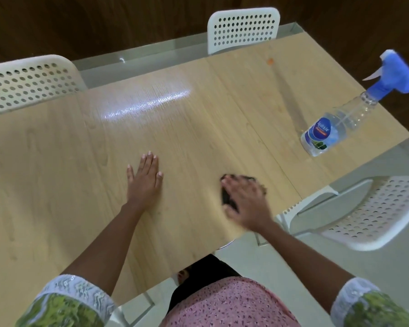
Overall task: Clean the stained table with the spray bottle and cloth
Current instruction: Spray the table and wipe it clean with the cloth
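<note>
A light wooden table (80,185) fills the view. My left hand (145,179) lies flat on it, fingers straight, holding nothing. My right hand (244,199) is blurred and presses down with spread fingers on a dark cloth (227,197), which shows only at the hand's left and far edges. A clear spray bottle (335,123) with a blue trigger head and a blue label stands on the table's right end, apart from both hands. An orange stain (270,61) sits far across the table near the back edge, with fainter marks around it.
White perforated chairs stand around the table: one at the back left (28,83), one at the back (243,28), one at the right (373,208). The table's near edge runs diagonally just below my right hand. Pale floor lies beyond it.
</note>
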